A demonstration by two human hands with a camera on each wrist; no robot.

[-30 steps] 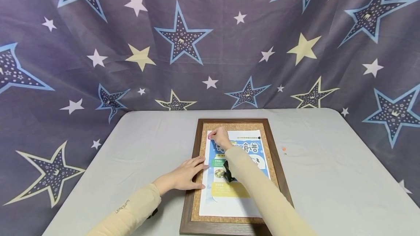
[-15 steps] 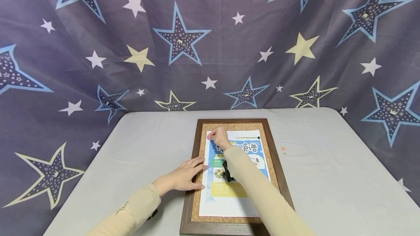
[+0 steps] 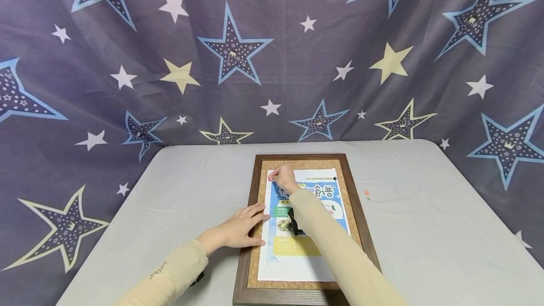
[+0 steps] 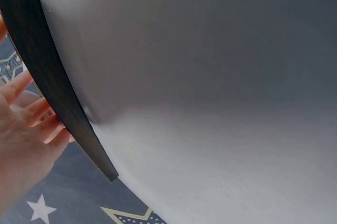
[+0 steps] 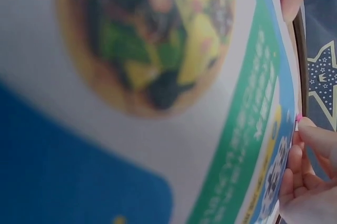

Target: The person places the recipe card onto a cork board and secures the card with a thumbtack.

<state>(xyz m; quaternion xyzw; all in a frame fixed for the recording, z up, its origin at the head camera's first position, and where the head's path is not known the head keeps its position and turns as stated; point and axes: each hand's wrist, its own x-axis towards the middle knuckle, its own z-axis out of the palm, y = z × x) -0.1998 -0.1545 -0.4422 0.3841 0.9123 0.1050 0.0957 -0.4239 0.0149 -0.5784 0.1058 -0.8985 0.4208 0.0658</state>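
A printed poster (image 3: 297,268) lies on a cork board (image 3: 303,163) in a dark brown wooden frame (image 3: 277,295). At the poster's upper left corner my right hand (image 3: 285,177) pinches a pink push pin (image 5: 299,118) between thumb and finger. The other fingers of that hand curl under, close over the paper. My left hand (image 3: 242,226) rests across the frame's left side, fingers spread, with the fingertips on the poster's left edge. In the left wrist view the frame's side hides part of those fingers. A black push pin (image 3: 335,178) sits at the poster's upper right corner.
A small orange piece (image 3: 367,192) and a tiny green one (image 3: 368,199) lie on the grey tabletop (image 3: 425,230), right of the frame. Behind the table hangs a dark curtain (image 3: 272,79) printed with stars. My right forearm crosses over the poster's lower right.
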